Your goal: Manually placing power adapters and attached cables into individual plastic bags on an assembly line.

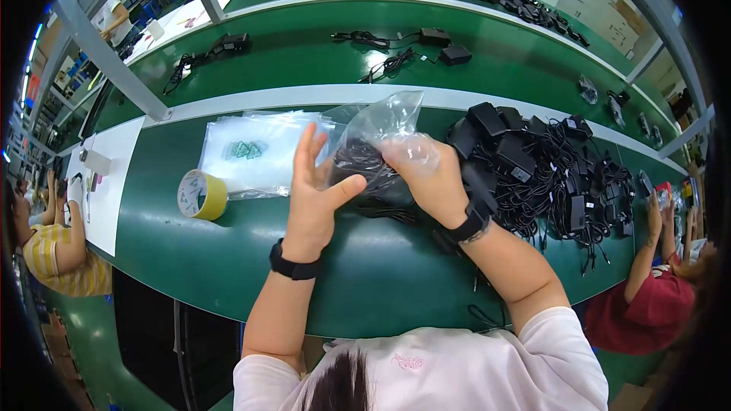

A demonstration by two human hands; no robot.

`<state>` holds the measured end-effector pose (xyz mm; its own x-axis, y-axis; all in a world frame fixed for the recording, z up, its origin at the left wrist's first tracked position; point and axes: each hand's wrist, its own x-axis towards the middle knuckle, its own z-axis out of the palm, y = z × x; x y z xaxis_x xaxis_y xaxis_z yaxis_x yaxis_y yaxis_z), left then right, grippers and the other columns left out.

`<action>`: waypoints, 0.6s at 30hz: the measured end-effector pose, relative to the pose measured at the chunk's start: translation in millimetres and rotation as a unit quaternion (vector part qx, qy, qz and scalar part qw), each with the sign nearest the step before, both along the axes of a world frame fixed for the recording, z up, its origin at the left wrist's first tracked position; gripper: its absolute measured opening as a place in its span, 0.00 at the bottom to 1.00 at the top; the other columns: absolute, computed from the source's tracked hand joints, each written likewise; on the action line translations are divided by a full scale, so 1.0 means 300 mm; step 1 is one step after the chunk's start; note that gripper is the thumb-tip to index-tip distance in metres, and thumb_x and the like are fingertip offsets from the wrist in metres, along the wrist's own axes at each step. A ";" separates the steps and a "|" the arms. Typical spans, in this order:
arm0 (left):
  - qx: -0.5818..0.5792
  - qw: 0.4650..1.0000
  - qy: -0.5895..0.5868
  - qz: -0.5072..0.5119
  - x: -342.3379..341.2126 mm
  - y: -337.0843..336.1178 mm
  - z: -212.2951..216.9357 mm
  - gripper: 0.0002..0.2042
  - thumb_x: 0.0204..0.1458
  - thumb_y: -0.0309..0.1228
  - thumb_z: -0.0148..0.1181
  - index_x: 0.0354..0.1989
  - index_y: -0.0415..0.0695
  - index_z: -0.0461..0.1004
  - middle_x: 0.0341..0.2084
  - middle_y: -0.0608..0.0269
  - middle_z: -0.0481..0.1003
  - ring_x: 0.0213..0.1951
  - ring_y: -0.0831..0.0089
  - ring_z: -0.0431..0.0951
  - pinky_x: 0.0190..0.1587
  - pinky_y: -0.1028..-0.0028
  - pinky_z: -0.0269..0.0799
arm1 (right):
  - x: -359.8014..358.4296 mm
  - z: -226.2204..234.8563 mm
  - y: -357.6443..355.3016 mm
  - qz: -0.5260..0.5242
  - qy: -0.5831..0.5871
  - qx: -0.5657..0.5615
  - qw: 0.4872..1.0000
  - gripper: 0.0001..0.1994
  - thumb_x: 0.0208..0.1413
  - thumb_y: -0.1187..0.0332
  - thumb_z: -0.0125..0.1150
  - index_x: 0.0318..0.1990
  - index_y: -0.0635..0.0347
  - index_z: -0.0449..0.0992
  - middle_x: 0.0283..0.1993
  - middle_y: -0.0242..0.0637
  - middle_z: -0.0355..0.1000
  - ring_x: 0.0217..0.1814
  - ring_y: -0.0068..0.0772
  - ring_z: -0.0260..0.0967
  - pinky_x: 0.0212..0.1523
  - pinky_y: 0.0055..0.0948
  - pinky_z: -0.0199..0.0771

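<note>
A clear plastic bag (pixel 397 113) with a coiled black cable (pixel 356 161) in it stands over the green table in front of me. My right hand (pixel 435 186) is closed on the bag's upper right side, fingers pinching the film. On the other side, my left hand (pixel 312 194) is open, thumb and fingers spread beside the bag; whether its palm touches the film I cannot tell. Left of the hands lies a stack of flat clear bags (pixel 244 148) with a green print. A roll of yellow tape (pixel 204 195) stands at its near left corner.
To the right spreads a large heap of black power adapters (pixel 533 171) with tangled cables. A white rail (pixel 289 97) borders the far edge; past it, several adapters (pixel 435 36) lie on a green conveyor-like surface. Co-workers sit left (pixel 65 247) and right (pixel 647 308).
</note>
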<state>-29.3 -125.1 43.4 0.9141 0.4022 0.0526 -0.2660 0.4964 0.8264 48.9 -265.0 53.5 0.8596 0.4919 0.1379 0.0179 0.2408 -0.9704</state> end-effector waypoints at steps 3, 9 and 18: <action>0.173 0.981 0.026 -0.082 -0.027 0.006 0.035 0.24 0.45 0.26 0.63 0.53 0.38 0.64 0.45 0.60 0.68 0.47 0.73 0.67 0.48 0.76 0.65 | -0.006 0.004 -0.010 -0.105 -0.429 -0.169 0.881 0.07 0.49 0.71 0.61 0.36 0.62 0.77 0.30 0.34 0.74 0.31 0.18 0.68 0.31 0.22 0.70; 0.119 0.990 0.057 0.047 -0.050 0.001 -0.028 0.06 0.51 0.26 0.57 0.33 0.35 0.74 0.35 0.64 0.73 0.35 0.81 0.70 0.39 0.80 0.65 | -0.033 -0.002 0.003 0.104 0.112 -0.018 0.988 0.13 0.57 0.65 0.52 0.45 0.64 0.72 0.37 0.32 0.72 0.38 0.20 0.68 0.38 0.23 0.70; 0.031 0.996 0.001 0.086 -0.048 -0.028 0.001 0.05 0.50 0.22 0.55 0.35 0.38 0.71 0.42 0.62 0.71 0.37 0.79 0.69 0.39 0.79 0.66 | -0.045 0.048 -0.028 0.166 0.342 0.101 0.919 0.16 0.57 0.67 0.52 0.51 0.63 0.67 0.46 0.37 0.69 0.44 0.29 0.70 0.44 0.32 0.73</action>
<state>-43.7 -133.6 43.6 0.8326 0.5481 0.0800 -0.3404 0.3924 0.8545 35.5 -273.3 67.7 0.5856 0.7672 -0.2617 -0.6875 0.2990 -0.6618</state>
